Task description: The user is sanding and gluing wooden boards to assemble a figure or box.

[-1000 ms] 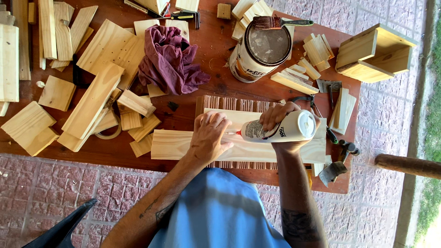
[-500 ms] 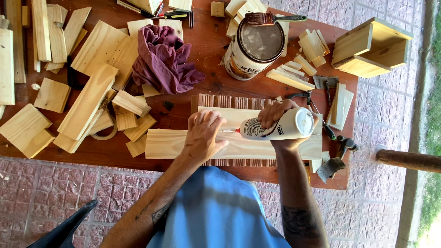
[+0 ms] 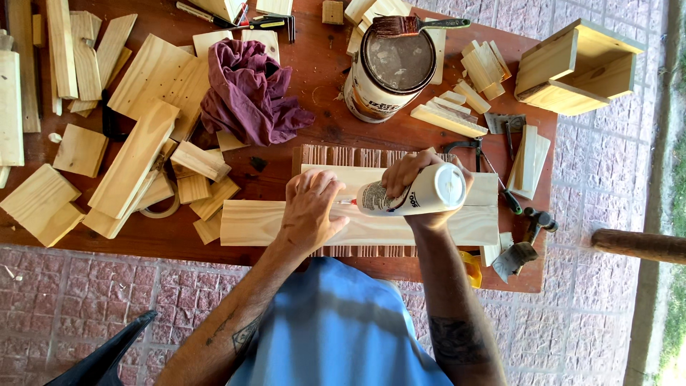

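**Glue bottle tipped over a pine board**

While the left hand (image 3: 309, 207) is lying palm-down on the long pine board (image 3: 257, 221), fingers loosely spread and pressing it flat, the right hand (image 3: 414, 182) is wrapping its fingers closed around a white glue bottle (image 3: 414, 191). The bottle is lying on its side just above the board, its red nozzle pointing at the left hand's fingertips. A second pale board is sitting just beyond the long board, touching it edge to edge, and both are resting on a ribbed wooden mat (image 3: 357, 154). Right of the board, a hammer (image 3: 527, 236) is lying near the table's (image 3: 329, 132) edge. Left of the board, short pine offcuts (image 3: 200, 171) are piling up loosely. Beyond the board, a crumpled purple rag (image 3: 246, 93) is sitting to the left, and a large paint can (image 3: 389, 75) is standing upright with a brush (image 3: 411, 26) resting across its rim. Farther right of the board, an open wooden box (image 3: 579, 68) is overhanging the table's far corner.
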